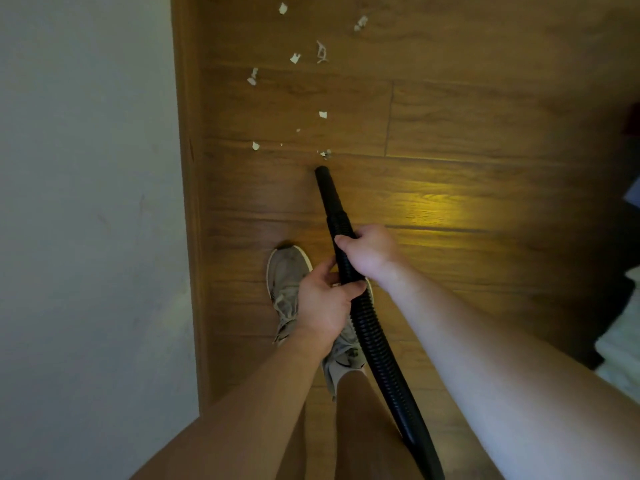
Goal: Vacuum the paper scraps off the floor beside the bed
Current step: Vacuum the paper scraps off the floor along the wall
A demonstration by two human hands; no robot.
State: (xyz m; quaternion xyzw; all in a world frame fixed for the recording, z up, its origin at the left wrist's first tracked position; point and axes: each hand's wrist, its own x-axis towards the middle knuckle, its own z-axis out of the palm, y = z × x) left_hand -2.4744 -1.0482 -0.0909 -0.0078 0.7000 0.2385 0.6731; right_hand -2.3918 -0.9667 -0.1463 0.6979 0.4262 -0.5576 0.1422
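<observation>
A black ribbed vacuum hose (372, 327) runs from the lower right up to a smooth black nozzle (325, 188) whose tip is low over the wooden floor (450, 109). My right hand (369, 252) grips the hose just behind the nozzle. My left hand (323, 301) grips the hose a little lower. Several white paper scraps lie beyond the nozzle: one (325, 154) right at the tip, others (255, 145), (322, 114), and more farther up (295, 58).
A white wall (86, 202) with a wooden skirting board (188, 168) closes the left side. My grey shoes (287, 285) stand under the hands. Pale bedding (620, 348) and dark items show at the right edge.
</observation>
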